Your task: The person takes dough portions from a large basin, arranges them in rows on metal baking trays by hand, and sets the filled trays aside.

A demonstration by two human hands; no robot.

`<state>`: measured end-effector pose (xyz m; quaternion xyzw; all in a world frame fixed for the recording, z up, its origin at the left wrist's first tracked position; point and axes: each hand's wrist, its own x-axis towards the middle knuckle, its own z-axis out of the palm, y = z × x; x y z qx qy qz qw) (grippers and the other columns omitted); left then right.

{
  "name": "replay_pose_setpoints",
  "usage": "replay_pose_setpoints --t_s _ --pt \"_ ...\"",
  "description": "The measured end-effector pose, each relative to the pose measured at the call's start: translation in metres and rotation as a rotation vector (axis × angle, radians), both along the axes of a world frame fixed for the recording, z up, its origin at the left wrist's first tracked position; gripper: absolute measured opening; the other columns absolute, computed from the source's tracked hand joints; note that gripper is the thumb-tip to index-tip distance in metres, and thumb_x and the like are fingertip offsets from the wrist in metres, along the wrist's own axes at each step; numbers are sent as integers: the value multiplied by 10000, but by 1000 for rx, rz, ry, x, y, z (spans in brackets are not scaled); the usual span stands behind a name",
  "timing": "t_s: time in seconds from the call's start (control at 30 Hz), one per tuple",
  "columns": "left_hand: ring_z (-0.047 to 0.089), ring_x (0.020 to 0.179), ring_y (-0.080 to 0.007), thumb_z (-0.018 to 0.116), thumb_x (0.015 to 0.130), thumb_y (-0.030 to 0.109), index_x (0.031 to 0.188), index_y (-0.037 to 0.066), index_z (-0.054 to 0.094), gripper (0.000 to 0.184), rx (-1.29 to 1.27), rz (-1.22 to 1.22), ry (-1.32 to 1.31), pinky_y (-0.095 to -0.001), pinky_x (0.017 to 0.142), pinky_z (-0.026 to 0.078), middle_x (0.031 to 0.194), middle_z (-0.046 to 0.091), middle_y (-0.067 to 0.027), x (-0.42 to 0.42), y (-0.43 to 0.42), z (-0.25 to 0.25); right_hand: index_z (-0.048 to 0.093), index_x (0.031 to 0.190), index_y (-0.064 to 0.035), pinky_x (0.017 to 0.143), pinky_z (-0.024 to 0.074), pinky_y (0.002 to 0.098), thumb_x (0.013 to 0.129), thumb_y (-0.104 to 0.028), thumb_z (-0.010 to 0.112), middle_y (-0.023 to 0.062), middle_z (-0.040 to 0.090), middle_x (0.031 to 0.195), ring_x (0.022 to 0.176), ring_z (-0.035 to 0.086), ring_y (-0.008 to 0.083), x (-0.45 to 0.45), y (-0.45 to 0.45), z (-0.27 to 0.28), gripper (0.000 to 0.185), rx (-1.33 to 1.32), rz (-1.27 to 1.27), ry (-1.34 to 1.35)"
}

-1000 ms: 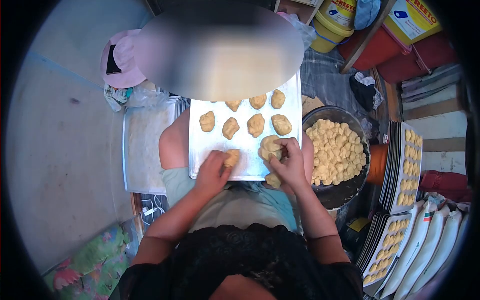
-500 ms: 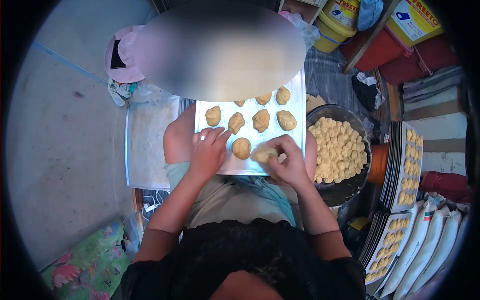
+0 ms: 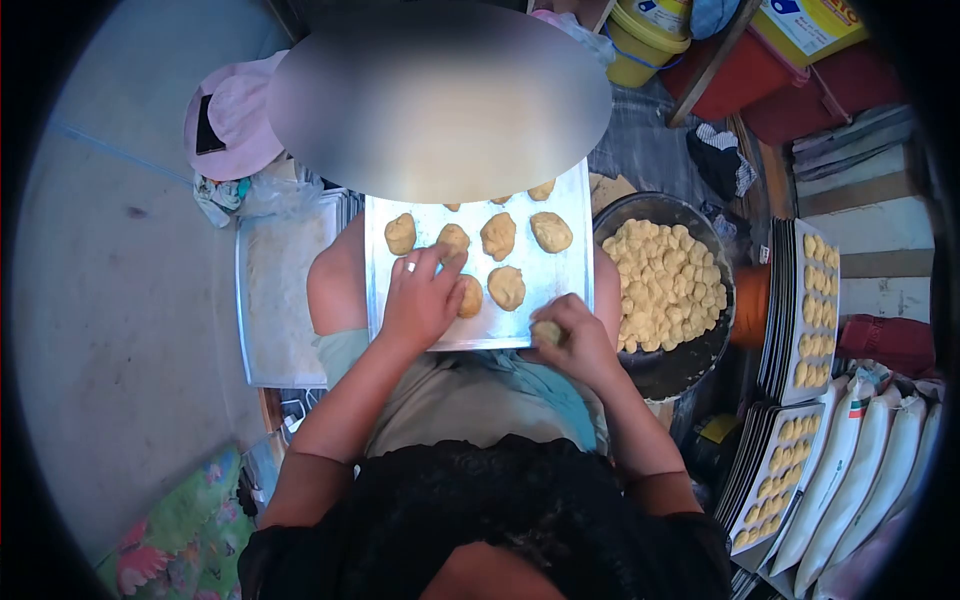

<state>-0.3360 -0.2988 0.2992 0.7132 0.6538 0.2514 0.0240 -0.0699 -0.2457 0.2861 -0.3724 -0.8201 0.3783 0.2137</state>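
A shiny metal tray (image 3: 410, 280) rests on my lap with rows of yellow dough balls on it. My left hand (image 3: 425, 300) lies over the tray's left part, fingers stretched and apart. Its fingertips reach a dough ball (image 3: 453, 236) in the row above, and its thumb side touches the left ball of the nearest row (image 3: 469, 298). Right of that sits a rougher dough ball (image 3: 505, 288). Near the tray's front right corner, my right hand (image 3: 578, 342) is closed on a small dough piece (image 3: 546, 333).
On the right stands a wide black basin (image 3: 728, 320) heaped with dough pieces (image 3: 670, 290). Beyond it are stacked trays (image 3: 815, 320) of shaped dough and white sacks (image 3: 860, 480). An upright-edged metal tray (image 3: 285, 290) lies left. Buckets (image 3: 645, 45) stand at the back. A blurred oval hides the tray's far end.
A dough ball now lies on the tray where my right hand was, and that hand has drawn toward the front right corner. My left hand has moved over the nearest row. The view shifted slightly.
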Motion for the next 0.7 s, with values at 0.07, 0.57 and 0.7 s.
replay_pose_setpoints --t_s 0.07,0.57,0.7 --pt "567 1072 -293 680 865 237 1221 78 632 393 -61 -73 -34 -450 916 404 1152 604 -98 7 -5 1 645 1030 -55 753 519 389 776 -175 795 137 601 930 858 632 304 -6 8 8 319 -31 -227 101" --pt "555 1138 -271 696 853 276 1282 105 593 473 -179 -208 123 -416 940 398 1320 568 -118 59 7 -26 643 1191 -109 889 507 413 825 -250 735 101 586 1193 1126 581 315 -46 76 14 403 172 -191 -203" --pt "553 1153 -264 696 846 237 1233 111 624 414 -65 -229 -25 -427 975 385 1304 580 -109 49 -9 -5 653 1181 -113 847 505 397 819 -275 735 68 605 1145 1082 577 301 -53 69 31 405 129 -209 -251"
